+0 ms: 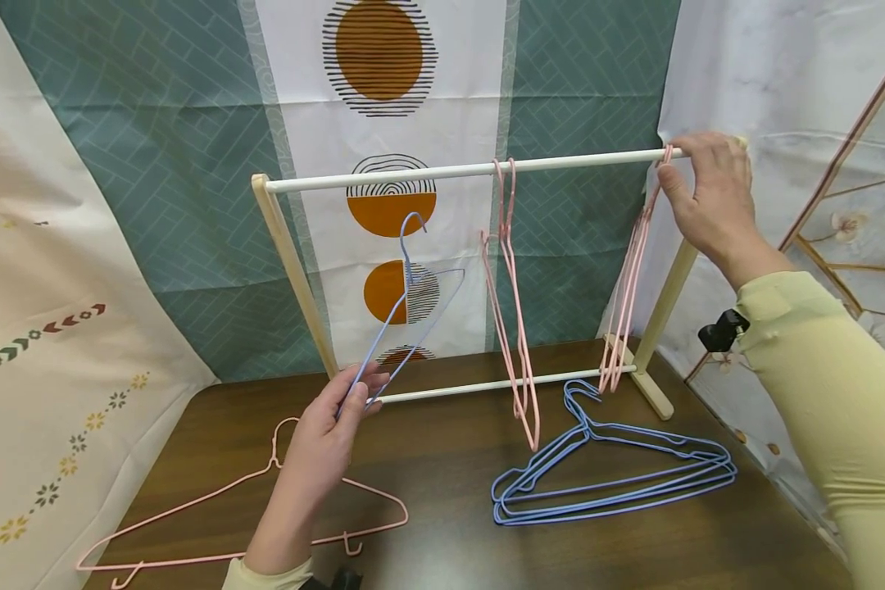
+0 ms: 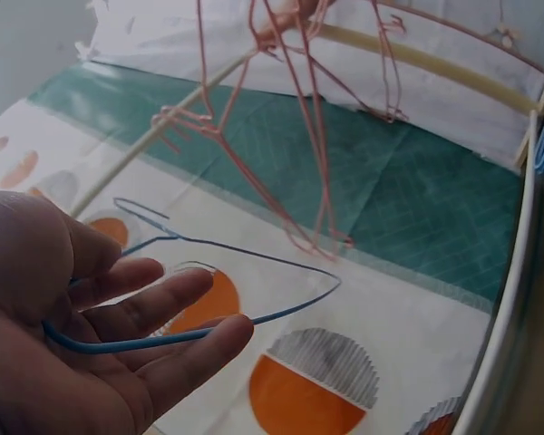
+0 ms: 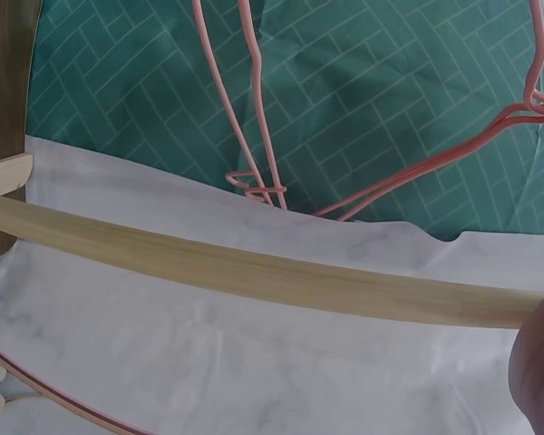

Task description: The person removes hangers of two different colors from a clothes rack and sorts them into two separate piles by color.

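A pale yellow fabric sleeve [image 1: 811,393] crosses the near right, leading to a right hand [image 1: 719,192] at the rack while the left hand [image 1: 332,434] holds up a thin blue hanger [image 1: 407,269].

The left hand pinches the blue hanger between thumb and fingers by one end, its hook just below a round white rod [image 1: 428,173] and apart from it; the right hand's fingers curl over the rod's right end, thumb beside the hooks of a bunched group of slim pink hangers [image 1: 629,287]. Two more pink hangers [image 1: 518,311] hang mid-rod. On the dark brown wooden table [image 1: 428,475], a wide pink hanger with two small hooks [image 1: 170,561] lies at left, and a stack of blue hangers [image 1: 585,422] at right.
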A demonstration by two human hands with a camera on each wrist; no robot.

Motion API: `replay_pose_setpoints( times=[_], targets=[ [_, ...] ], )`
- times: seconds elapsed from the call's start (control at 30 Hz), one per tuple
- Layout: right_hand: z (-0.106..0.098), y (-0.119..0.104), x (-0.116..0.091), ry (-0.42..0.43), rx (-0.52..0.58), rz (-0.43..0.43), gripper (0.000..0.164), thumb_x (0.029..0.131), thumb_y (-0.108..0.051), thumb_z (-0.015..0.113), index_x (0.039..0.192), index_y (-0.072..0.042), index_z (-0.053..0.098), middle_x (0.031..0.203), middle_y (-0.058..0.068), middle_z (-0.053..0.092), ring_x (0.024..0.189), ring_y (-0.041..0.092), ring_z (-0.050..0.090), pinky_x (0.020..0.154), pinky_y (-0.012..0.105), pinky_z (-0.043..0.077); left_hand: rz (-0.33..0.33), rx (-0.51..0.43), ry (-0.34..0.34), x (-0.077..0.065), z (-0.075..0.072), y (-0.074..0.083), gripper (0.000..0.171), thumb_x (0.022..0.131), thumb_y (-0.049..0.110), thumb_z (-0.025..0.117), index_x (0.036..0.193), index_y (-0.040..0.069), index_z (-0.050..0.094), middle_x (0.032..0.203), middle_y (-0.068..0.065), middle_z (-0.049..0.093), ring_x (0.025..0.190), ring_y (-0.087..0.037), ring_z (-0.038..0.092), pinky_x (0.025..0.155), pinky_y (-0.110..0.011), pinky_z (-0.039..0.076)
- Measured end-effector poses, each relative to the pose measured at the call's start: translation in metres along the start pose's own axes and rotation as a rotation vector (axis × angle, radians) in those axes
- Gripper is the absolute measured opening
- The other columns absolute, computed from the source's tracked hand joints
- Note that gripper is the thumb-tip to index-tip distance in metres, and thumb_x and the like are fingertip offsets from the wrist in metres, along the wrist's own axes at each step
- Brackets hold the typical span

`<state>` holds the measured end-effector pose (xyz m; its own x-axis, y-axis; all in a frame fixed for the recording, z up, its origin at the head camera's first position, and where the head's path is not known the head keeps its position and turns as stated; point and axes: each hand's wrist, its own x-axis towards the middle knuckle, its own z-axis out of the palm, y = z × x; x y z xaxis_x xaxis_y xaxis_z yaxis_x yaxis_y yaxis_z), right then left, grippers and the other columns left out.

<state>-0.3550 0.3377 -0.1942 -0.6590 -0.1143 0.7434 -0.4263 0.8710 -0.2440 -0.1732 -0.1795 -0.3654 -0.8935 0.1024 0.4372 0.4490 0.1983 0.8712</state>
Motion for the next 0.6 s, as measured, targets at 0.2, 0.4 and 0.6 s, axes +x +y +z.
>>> replay_pose_setpoints(
  times=[0.2,0.4,0.6],
  targets=[
    [0.0,0.001,-0.001,-0.004,-0.001,0.01,0.056,0.119,-0.047,0.043,0.158,-0.008,0.047,0.163,0.022,0.04,0.16,0.038,0.022,0.133,0.054,0.005,-0.116,-0.094,-0.022,0.005,0.01,-0.012,0.033,0.119,0.011,0.05,0.144,-0.006,0.062,0.134,-0.027,0.072,0.128,-0.048,0.069,0.099,-0.042,0.062],
    [-0.001,0.001,-0.002,0.011,0.007,-0.008,0.057,0.118,-0.049,0.044,0.157,-0.007,0.048,0.161,0.023,0.042,0.16,0.039,0.023,0.133,0.053,0.007,-0.227,-0.163,-0.042,0.008,0.017,-0.027,0.033,0.12,0.012,0.047,0.146,-0.005,0.06,0.131,-0.029,0.073,0.121,-0.047,0.073,0.095,-0.044,0.064],
    [0.0,0.0,-0.001,0.012,0.005,-0.007,0.056,0.118,-0.048,0.045,0.157,-0.007,0.048,0.161,0.022,0.042,0.16,0.038,0.022,0.133,0.051,0.007,-0.308,-0.228,-0.063,0.009,0.022,-0.041,0.032,0.119,0.008,0.045,0.145,-0.006,0.057,0.124,-0.028,0.074,0.116,-0.046,0.075,0.092,-0.043,0.065]
  ],
)
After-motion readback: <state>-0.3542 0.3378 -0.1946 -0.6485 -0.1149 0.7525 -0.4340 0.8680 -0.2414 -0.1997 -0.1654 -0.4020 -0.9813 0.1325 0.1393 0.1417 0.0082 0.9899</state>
